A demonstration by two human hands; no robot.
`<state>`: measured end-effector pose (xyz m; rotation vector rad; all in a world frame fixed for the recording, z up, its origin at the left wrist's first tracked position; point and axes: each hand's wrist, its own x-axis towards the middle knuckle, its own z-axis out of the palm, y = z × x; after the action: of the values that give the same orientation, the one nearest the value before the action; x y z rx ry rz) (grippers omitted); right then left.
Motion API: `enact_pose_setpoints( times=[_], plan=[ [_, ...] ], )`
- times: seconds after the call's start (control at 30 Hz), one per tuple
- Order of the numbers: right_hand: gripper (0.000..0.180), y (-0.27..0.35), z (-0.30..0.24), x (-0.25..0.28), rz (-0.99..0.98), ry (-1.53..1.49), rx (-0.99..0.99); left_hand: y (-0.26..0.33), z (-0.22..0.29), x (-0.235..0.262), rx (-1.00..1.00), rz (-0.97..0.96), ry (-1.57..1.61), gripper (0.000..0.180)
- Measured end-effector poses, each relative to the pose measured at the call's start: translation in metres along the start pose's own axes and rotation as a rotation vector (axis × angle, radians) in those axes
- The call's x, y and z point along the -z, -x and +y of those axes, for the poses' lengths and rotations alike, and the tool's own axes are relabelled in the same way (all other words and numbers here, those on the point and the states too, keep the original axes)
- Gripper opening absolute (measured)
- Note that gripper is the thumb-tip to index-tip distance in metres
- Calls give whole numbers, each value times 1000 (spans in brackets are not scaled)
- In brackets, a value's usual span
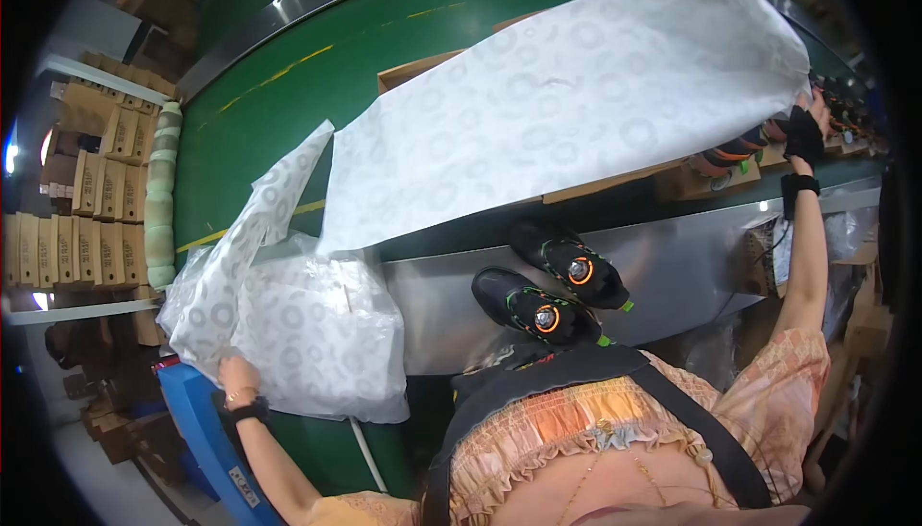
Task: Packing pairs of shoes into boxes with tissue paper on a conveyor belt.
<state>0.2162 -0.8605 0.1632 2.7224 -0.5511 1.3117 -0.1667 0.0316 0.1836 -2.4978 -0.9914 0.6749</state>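
Observation:
My right hand (803, 132), in a black fingerless glove, reaches far right and grips the edge of a large white patterned tissue sheet (576, 94). That sheet is spread over a brown cardboard box (413, 70) on the green conveyor belt (279, 113). My left hand (236, 375) is low on the left, pinching another white tissue sheet (254, 238) that rises from a stack of tissue paper (327, 334). Two black shoes (552, 295) with orange dials lie side by side on the metal ledge just in front of me.
More shoes (735, 151) with orange trim sit on boxes near my right hand. Folded cardboard boxes (96, 199) are stacked on shelves at the left. A blue bin (202, 420) stands under my left arm. The belt's metal side panel (672, 267) runs across.

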Motion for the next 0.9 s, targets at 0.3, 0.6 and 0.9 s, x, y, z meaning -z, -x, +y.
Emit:
enact_pose_setpoints(
  times=[0.3, 0.6, 0.9],
  plan=[
    [41, 82, -197, 92, -636, -321, 746, 16, 187, 64, -410, 34, 1442, 50],
    [6, 185, -198, 160, -688, -506, 839, -106, 280, 35, -15, -302, 1726, 50],
    [18, 352, -236, 269, -1035, -382, 827, -120, 318, -3, 189, -163, 2222, 34]
  ],
)
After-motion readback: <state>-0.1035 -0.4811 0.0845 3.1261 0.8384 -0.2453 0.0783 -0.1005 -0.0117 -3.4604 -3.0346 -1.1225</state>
